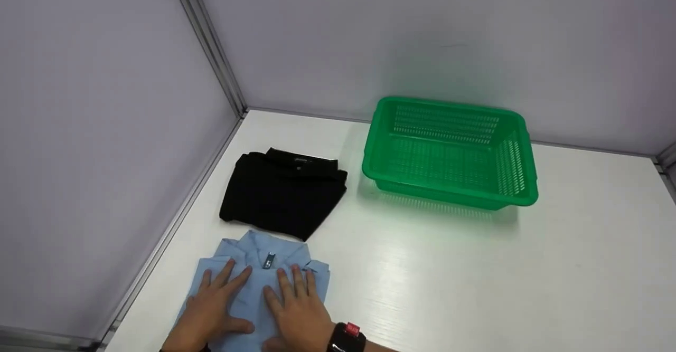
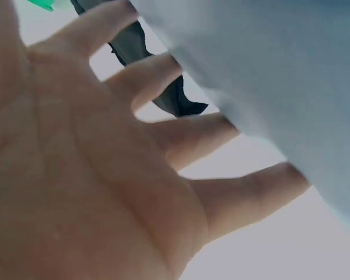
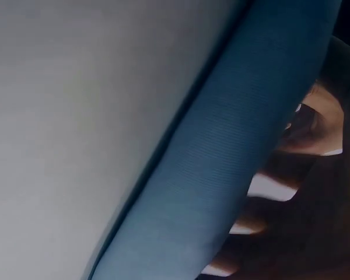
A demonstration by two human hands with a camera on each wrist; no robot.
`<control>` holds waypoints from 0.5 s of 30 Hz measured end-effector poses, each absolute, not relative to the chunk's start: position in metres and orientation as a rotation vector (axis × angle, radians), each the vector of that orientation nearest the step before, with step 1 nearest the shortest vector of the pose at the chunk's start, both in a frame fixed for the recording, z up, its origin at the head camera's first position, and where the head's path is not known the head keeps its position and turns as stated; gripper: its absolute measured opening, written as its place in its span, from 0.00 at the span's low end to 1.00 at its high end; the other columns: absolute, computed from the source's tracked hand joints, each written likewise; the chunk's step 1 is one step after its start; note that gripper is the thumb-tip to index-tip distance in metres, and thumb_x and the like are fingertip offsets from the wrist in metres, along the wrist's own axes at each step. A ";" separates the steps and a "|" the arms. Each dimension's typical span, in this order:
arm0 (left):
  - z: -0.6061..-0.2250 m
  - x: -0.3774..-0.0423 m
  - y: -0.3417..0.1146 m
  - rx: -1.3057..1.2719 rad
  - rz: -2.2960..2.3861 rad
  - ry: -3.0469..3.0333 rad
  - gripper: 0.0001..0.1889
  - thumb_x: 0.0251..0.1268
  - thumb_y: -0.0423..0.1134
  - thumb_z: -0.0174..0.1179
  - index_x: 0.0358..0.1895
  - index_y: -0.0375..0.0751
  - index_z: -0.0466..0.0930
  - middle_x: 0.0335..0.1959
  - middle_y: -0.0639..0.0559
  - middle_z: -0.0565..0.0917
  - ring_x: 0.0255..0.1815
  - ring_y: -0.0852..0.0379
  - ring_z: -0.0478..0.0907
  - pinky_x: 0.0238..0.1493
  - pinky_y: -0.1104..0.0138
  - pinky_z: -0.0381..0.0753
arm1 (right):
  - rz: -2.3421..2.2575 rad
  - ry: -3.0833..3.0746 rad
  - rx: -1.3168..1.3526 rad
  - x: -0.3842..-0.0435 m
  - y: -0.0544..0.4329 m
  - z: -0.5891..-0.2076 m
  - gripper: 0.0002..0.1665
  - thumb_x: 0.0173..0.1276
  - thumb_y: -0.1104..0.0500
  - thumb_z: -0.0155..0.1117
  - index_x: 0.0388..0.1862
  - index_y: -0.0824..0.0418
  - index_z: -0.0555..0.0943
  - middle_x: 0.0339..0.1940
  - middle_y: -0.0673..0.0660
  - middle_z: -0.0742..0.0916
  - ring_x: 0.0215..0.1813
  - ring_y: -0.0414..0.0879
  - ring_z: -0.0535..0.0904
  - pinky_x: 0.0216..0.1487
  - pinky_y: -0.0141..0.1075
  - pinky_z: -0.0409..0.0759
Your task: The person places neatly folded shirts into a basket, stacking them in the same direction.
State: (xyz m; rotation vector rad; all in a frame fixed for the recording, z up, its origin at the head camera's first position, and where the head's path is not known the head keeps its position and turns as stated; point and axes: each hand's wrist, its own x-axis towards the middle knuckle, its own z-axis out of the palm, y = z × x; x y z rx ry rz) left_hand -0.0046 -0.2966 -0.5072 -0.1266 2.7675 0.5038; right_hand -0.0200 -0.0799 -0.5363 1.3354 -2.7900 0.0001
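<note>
A folded light-blue shirt [image 1: 253, 291] lies near the front left of the table, its collar and a small dark label facing away from me. My left hand [image 1: 211, 304] rests on its left half, fingers spread. On the right half lies my right hand [image 1: 303, 317], its fingers straight and pointing at the collar. The left wrist view shows the left palm [image 2: 99, 163] with extended fingertips against the pale cloth [image 2: 274, 76]. In the right wrist view the shirt's folded edge [image 3: 204, 157] covers much of the shadowed right hand.
Just beyond the shirt lies a folded black garment [image 1: 285, 193]. A green plastic basket [image 1: 438, 196] with slotted sides stands at the back, near the wall [image 1: 475, 35]. The white table [image 1: 422, 278] meets a grey side panel [image 1: 105, 130] on the left.
</note>
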 end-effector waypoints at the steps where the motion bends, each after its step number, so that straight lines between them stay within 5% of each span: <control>1: -0.507 -0.004 -0.297 -0.108 0.506 2.768 0.64 0.31 0.60 0.87 0.80 0.48 0.67 0.84 0.30 0.59 0.76 0.07 0.48 0.56 0.14 0.64 | -0.013 -2.798 1.305 -0.019 -0.080 -0.536 0.61 0.60 0.13 0.56 0.81 0.49 0.70 0.82 0.62 0.72 0.82 0.64 0.68 0.77 0.59 0.72; 6: -0.506 -0.005 -0.298 -0.100 0.518 2.755 0.65 0.27 0.56 0.89 0.80 0.48 0.68 0.83 0.30 0.60 0.76 0.07 0.48 0.57 0.17 0.67 | -0.044 -2.829 1.249 -0.018 -0.082 -0.536 0.65 0.56 0.11 0.57 0.80 0.51 0.71 0.80 0.64 0.74 0.81 0.63 0.69 0.77 0.59 0.72; 15: -0.508 -0.008 -0.293 -0.137 0.482 2.729 0.64 0.28 0.57 0.89 0.80 0.49 0.68 0.84 0.31 0.60 0.78 0.08 0.46 0.56 0.13 0.62 | -0.139 -2.879 1.185 -0.017 -0.084 -0.535 0.65 0.53 0.08 0.55 0.83 0.41 0.67 0.82 0.61 0.73 0.82 0.65 0.68 0.76 0.61 0.72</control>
